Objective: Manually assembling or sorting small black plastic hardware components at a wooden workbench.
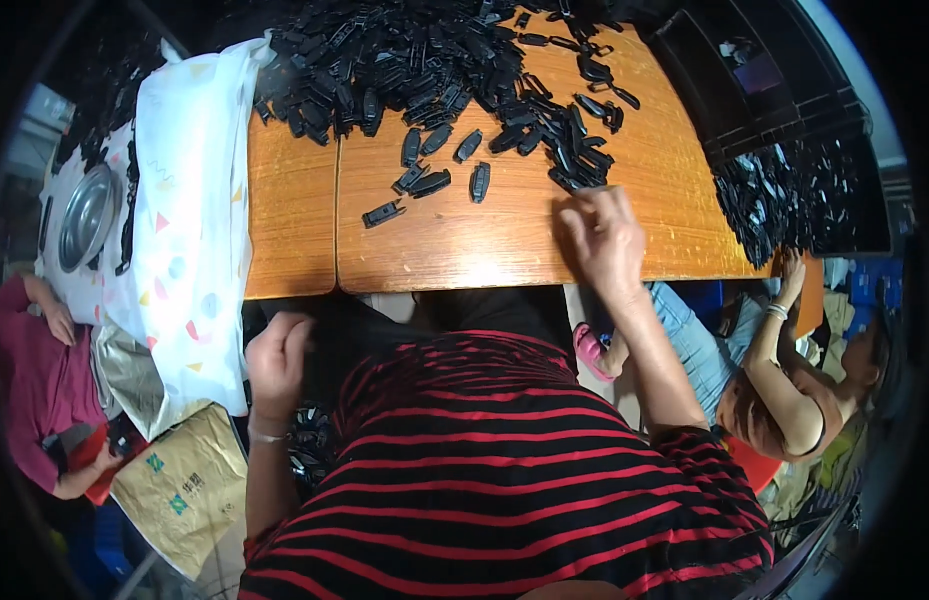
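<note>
Small oblong black plastic pieces, clip-like in shape, lie in a big heap [414,70] at the back of the brown wooden table [464,245]. Several loose ones, such as one slotted piece [383,213], are scattered nearer the front edge. My right hand [610,245] hovers over the right front of the table. Its thumb stands apart from the bent fingers, whose tips are close to a trail of black pieces [576,160]; contact cannot be made out. Below the table's front edge, at my left side, my left hand [276,362] is closed with curled fingers. Whatever it may hold is hidden.
A patterned white cloth [189,230] covers the left surface, with a metal bowl [88,218] on it. Co-workers sit at left [49,390] and right [784,400]. More black pieces [784,195] lie at right. A brown sack [184,490] is at lower left.
</note>
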The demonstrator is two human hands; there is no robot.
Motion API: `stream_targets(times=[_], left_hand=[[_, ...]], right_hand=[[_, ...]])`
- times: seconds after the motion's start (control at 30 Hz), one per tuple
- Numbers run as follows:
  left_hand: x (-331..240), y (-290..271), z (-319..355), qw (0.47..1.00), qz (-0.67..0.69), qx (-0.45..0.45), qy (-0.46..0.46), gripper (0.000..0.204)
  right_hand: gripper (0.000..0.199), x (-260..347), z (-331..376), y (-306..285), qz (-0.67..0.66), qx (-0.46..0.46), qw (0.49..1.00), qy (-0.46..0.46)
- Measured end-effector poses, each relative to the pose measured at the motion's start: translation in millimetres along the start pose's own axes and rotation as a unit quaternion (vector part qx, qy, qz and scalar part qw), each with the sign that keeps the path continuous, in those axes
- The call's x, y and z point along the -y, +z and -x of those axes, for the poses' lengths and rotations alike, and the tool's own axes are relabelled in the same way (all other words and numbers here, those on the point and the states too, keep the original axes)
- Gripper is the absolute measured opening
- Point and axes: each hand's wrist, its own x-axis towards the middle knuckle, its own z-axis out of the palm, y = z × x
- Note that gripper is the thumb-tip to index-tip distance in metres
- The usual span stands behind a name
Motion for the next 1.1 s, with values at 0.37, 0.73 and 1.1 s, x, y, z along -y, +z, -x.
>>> stream_targets(times=[0.37, 0.73, 1.1], left_hand=[[-28, 15, -13, 0.976, -0.128, -0.097, 0.145, 0.019], [-58, 71, -103, 0.946, -0.197, -0.115, 0.229, 0.022], [-65, 65, -80, 0.988, 0.005, -0.072, 0.137, 0.024]], right_hand=[[0.033, 5, -41, 44, -0.149, 0.005, 0.986, -0.079], [0.026, 12, -55, 23, -0.411, 0.254, 0.863, 0.151], [0.024, 10, -65, 21, -0.495, 0.279, 0.811, 0.135]])
